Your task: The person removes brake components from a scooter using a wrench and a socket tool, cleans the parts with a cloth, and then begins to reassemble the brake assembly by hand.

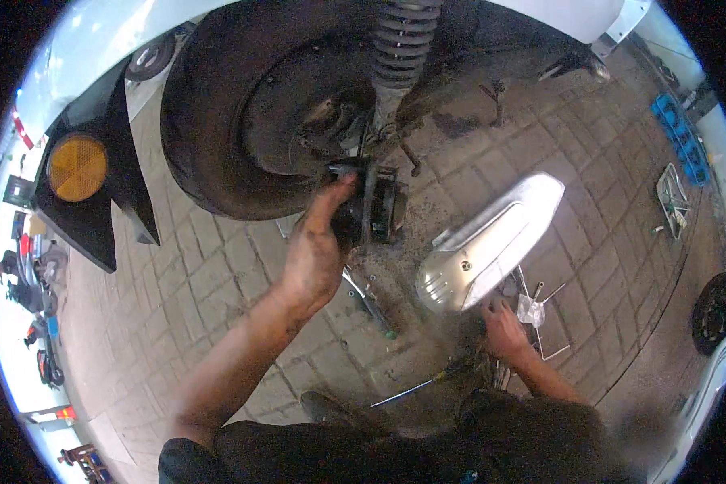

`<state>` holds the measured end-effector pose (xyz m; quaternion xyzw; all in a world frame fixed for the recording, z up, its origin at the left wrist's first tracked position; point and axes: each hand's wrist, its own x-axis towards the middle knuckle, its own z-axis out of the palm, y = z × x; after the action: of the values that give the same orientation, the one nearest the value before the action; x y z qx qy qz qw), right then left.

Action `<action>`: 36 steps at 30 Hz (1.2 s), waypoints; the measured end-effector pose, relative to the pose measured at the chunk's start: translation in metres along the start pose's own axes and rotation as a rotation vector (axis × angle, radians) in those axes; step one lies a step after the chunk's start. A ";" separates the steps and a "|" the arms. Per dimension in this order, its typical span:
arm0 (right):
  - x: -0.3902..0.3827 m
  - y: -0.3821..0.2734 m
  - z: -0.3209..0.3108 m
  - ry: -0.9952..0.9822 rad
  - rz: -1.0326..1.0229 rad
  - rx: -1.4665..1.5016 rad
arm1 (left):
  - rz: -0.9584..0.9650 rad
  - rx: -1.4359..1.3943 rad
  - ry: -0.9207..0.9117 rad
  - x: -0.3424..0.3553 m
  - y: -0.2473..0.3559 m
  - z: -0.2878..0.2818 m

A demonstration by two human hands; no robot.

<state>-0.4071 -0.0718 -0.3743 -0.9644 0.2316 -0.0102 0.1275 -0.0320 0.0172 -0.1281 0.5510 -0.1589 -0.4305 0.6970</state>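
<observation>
My left hand (315, 258) is closed round a dark, boxy black part (383, 206), its thumb on top and its other fingers hidden behind. This part is beside the wheel (218, 153) and under the coil spring shock absorber (403, 48); whether it is fixed there I cannot tell. On my right is a long silver metal cover (492, 250), apparently an exhaust shield, with a round hole and slots. My right hand (506, 332) is low at its near end, among tools, fingers bent and partly hidden. What those fingers grip I cannot make out.
On the brick paving lie a ratchet-like tool (369, 302), a thin blue-and-white rod (411, 391) and a small clear bag (531, 310) by thin metal rods. Black bodywork with an orange reflector (77, 168) juts in at left. A blue tray (678, 141) stands far right.
</observation>
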 end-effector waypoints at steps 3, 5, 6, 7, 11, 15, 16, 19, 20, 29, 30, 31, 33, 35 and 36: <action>0.028 -0.002 -0.043 -0.378 0.077 0.207 | -0.020 -0.005 -0.014 0.001 -0.005 -0.005; 0.032 0.004 -0.055 -0.430 0.065 0.157 | -0.059 -0.066 -0.010 0.002 0.000 0.004; 0.035 0.004 -0.062 -0.454 0.055 0.136 | -0.007 0.071 -0.035 0.004 -0.004 -0.001; 0.038 0.004 -0.072 -0.416 0.092 0.272 | 0.045 0.209 -0.061 0.008 -0.012 -0.009; 0.093 -0.049 -0.177 -0.312 0.438 0.895 | 0.016 0.194 -0.069 0.006 -0.015 -0.006; 0.129 -0.083 -0.243 0.112 0.331 1.198 | -0.024 0.139 -0.064 0.008 -0.019 -0.005; 0.148 -0.093 -0.259 0.067 0.255 1.244 | 0.070 0.326 -0.079 0.009 -0.027 -0.022; 0.170 -0.109 -0.260 0.326 0.262 1.150 | 0.229 0.527 -0.126 0.011 -0.038 -0.024; 0.177 -0.113 -0.257 0.371 0.242 1.098 | 0.243 0.530 -0.121 0.011 -0.038 -0.022; 0.191 -0.129 -0.271 0.310 -0.101 0.949 | 0.113 0.315 -0.104 0.006 -0.030 -0.012; 0.191 -0.129 -0.272 0.334 -0.161 0.881 | 0.061 0.233 -0.089 0.007 -0.028 -0.008; 0.192 -0.128 -0.274 0.367 -0.197 0.798 | 0.008 0.151 -0.073 0.008 -0.026 -0.005; 0.194 -0.129 -0.276 0.431 -0.285 0.646 | 0.021 0.110 -0.015 0.008 -0.025 -0.005; 0.197 -0.131 -0.273 0.481 -0.359 0.589 | 0.072 0.129 0.019 0.008 -0.028 -0.004; 0.198 -0.132 -0.271 0.504 -0.395 0.559 | 0.063 0.115 0.022 0.008 -0.026 -0.002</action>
<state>-0.1937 -0.1127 -0.0874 -0.8858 0.0548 -0.3324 0.3191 -0.0370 0.0122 -0.1546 0.5895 -0.1931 -0.3926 0.6790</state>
